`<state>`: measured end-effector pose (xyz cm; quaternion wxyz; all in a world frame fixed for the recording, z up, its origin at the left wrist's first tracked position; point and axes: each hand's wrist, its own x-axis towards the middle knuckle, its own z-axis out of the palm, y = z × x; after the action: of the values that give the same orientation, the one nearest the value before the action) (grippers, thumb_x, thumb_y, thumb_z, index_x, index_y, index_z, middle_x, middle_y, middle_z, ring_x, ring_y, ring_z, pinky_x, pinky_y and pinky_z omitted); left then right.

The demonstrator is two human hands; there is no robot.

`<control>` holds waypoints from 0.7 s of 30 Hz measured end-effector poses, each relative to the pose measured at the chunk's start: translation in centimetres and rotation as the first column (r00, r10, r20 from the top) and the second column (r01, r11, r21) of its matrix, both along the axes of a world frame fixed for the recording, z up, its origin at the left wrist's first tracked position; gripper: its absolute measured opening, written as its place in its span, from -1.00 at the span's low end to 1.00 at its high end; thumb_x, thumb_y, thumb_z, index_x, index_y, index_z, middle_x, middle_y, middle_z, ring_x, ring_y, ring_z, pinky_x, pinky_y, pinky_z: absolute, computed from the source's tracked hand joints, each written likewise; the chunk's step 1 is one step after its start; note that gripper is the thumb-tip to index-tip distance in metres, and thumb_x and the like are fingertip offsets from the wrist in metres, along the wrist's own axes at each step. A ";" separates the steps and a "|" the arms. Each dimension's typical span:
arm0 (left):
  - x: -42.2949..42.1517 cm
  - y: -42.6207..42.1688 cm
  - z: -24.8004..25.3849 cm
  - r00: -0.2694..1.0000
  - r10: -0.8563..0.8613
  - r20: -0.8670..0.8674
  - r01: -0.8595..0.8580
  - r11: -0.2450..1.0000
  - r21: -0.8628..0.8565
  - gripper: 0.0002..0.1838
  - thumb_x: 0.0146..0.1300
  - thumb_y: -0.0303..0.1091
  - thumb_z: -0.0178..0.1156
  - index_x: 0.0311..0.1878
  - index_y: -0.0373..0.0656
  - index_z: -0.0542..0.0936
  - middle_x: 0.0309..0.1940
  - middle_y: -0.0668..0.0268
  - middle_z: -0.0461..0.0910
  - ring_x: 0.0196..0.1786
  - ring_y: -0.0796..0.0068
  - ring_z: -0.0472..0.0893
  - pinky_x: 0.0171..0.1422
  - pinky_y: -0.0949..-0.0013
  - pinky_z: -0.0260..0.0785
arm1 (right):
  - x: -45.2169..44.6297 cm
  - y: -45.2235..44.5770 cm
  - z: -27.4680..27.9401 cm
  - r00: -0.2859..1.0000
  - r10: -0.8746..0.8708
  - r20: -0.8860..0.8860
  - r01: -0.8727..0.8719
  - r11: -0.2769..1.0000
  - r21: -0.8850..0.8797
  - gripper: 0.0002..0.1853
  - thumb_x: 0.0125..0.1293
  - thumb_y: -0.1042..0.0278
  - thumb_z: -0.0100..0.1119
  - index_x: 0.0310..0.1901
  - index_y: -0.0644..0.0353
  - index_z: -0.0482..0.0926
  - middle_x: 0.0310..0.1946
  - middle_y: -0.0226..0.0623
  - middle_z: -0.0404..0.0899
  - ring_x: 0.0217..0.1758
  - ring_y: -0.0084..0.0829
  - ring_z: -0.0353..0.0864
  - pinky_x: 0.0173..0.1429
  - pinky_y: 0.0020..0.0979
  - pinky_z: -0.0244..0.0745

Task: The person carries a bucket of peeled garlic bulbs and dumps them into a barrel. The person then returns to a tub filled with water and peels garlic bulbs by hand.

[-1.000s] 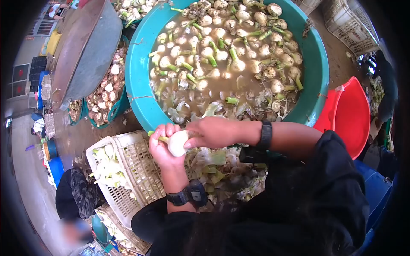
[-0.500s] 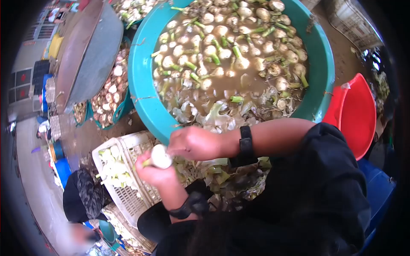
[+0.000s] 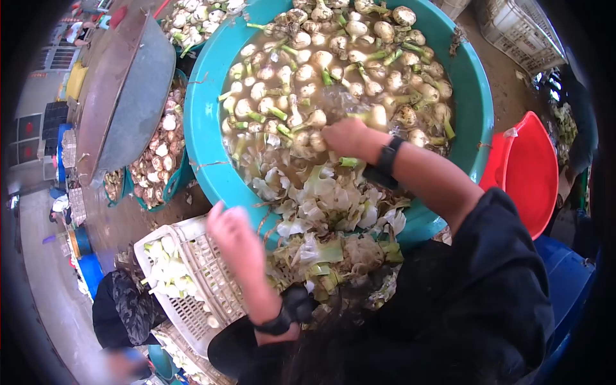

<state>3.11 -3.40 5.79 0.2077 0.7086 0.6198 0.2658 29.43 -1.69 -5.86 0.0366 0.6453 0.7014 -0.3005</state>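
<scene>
The right hand [image 3: 348,138] is down among the bulbs [image 3: 314,120] in the turquoise tub [image 3: 205,128], inward from its near rim, its fingers curled; the fingertips are hidden, so I cannot tell whether they have hold of a bulb; the left hand [image 3: 236,236], blurred, appears over the edge of the white crate [image 3: 221,274] nearest the tub, fingers loosely spread and seemingly empty; with bulbs packed so close, gripping a round body rather than a stalk seems surest, clear of the loose skins [image 3: 346,204] along the tub's near rim

Bulbs [image 3: 357,29] in tub [image 3: 204,128], crate [image 3: 187,250] at its near left, basin [image 3: 531,176] at its right
</scene>
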 end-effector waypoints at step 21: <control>8.2 0.4 -3.8 0.724 0.181 0.665 0.356 0.729 -0.585 -0.68 0.32 -0.13 -0.20 -0.15 -0.13 0.47 -0.61 0.52 0.32 -0.62 0.79 0.22 -0.63 0.66 -0.05 | -3.9 -6.4 5.5 0.333 -0.302 -0.893 0.366 0.914 -0.173 -0.78 0.14 0.35 -0.09 -0.43 0.26 0.55 -0.54 -0.10 0.57 -0.59 -0.22 0.54 -0.47 -0.31 0.45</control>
<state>11.29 -2.95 1.94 0.6772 0.4634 0.5135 0.2509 25.53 -8.11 -0.37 -0.4293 0.5090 0.4688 -0.5804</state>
